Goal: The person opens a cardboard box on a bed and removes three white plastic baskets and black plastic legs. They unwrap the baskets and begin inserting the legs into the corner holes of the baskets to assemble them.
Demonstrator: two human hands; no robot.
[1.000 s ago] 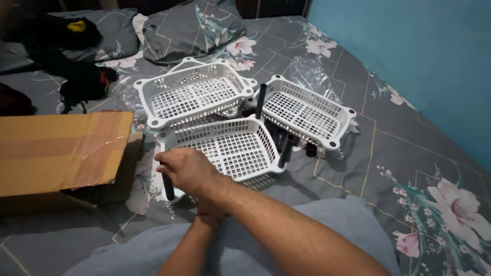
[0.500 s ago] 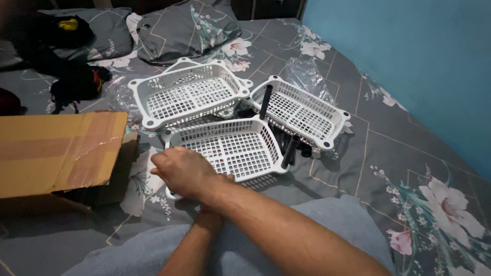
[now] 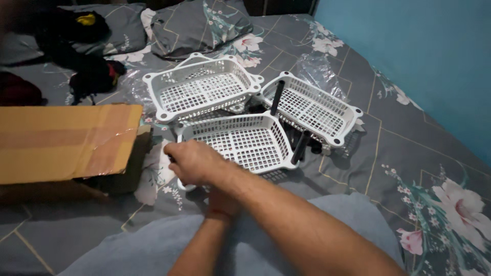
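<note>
Three white plastic lattice baskets lie on a grey floral bedsheet. My right hand (image 3: 192,161) is closed in a fist over the near left corner of the nearest basket (image 3: 230,121), where a black tube stood a moment ago; the hand hides that tube now. My left hand (image 3: 224,199) sits under my right forearm beside the same corner, and its fingers are hidden. Two black tubes stand in the nearest basket's other corners, one at the back right (image 3: 276,98) and one at the front right (image 3: 300,148).
A second basket (image 3: 202,64) lies behind and a third basket (image 3: 353,110) to the right. An open cardboard box (image 3: 61,140) lies at left. Crumpled clear plastic (image 3: 317,66), a pillow (image 3: 199,25) and dark clothes (image 3: 87,66) lie further back. A blue wall (image 3: 409,51) borders the bed.
The black tube that stuck out below my right fist a second ago is no longer visible; the hand now sits lower over the basket corner. The view shifted slightly.
</note>
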